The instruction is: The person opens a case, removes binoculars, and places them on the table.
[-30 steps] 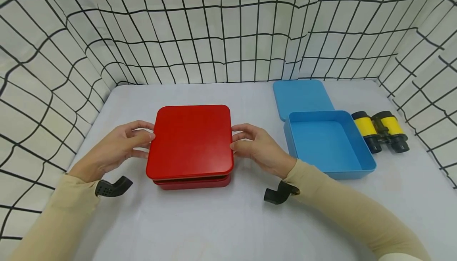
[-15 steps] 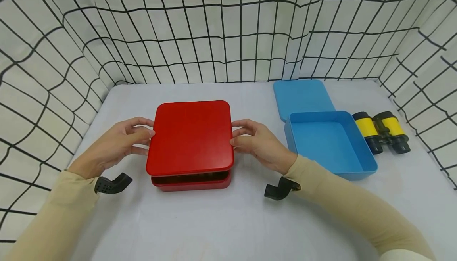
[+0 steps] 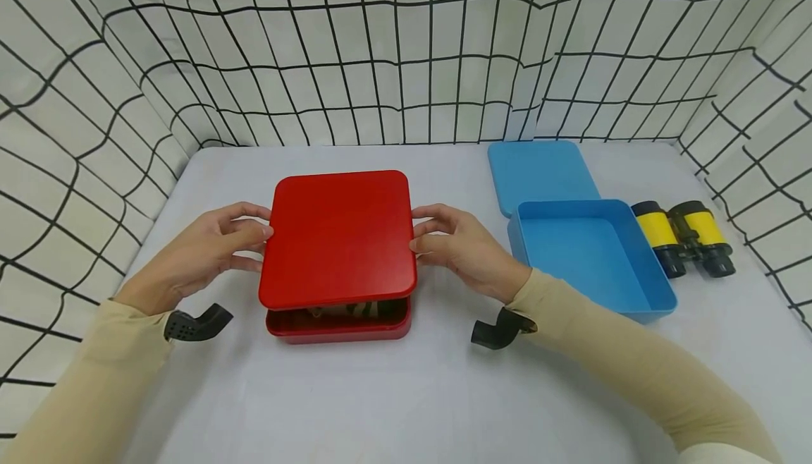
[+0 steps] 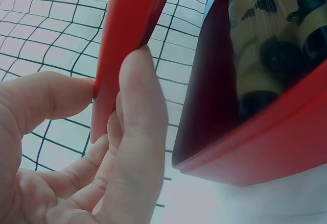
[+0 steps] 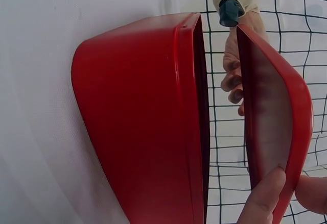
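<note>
A red lid [image 3: 339, 235] hangs a little above the red box [image 3: 342, 334], leaving a gap along the near side. My left hand [image 3: 206, 256] pinches the lid's left edge between thumb and fingers. At the opposite edge my right hand [image 3: 469, 252] pinches the lid the same way. In the left wrist view, tan binoculars [image 4: 250, 55] with dark camouflage patches and black ends lie inside the box. From the head view the lid hides most of them. The right wrist view shows the lid fully apart from the box rim there.
To the right stands an open blue box [image 3: 583, 252], with its flat blue lid [image 3: 539, 175] lying behind it. Yellow-and-black binoculars [image 3: 688, 238] lie just right of that box. A white backdrop with a black grid [image 3: 406, 62] rises around the white table [image 3: 393, 400].
The red lid has risen off the box between both hands, and the gap at the near side has widened. Part of the contents now shows. The blue box and yellow binoculars have stayed put.
</note>
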`<state>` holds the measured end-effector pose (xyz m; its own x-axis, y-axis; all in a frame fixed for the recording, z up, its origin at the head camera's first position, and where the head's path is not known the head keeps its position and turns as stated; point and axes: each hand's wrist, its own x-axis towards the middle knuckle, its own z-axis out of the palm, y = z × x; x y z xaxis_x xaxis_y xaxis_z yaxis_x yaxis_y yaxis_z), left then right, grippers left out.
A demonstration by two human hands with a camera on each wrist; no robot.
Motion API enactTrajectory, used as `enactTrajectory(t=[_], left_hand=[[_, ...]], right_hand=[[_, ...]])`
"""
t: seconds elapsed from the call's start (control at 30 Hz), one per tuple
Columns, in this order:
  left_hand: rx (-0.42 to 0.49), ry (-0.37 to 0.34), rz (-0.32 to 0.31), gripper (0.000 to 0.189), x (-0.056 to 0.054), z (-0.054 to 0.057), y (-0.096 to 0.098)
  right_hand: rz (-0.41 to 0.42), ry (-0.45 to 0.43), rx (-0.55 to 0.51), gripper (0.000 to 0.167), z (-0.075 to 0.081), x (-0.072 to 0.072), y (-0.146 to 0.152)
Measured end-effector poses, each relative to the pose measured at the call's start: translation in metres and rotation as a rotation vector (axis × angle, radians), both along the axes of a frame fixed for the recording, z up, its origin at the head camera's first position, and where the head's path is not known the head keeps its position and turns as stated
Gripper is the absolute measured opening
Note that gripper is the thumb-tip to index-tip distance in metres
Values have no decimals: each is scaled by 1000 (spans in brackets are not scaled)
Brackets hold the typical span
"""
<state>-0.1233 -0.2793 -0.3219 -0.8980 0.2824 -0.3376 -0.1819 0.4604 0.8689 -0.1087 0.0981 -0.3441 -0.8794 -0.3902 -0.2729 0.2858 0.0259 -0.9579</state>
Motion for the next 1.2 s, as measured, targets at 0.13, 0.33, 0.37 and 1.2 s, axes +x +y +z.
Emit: enactTrajectory(t=[0.13, 0.33, 0.37, 1.2], left_hand=[[-23, 4, 2, 49, -1, 1, -1], [-35, 9, 1, 53, -4, 0, -1], [-33, 10, 2, 52, -4, 0, -1], [-61, 40, 5, 52, -32, 12, 2]], right_hand=[[2, -6, 2, 59, 0, -3, -1], [3, -5, 20, 59, 0, -7, -1], [3, -4, 21, 59, 0, -8, -1], [-30, 15, 38, 56, 9, -36, -2]])
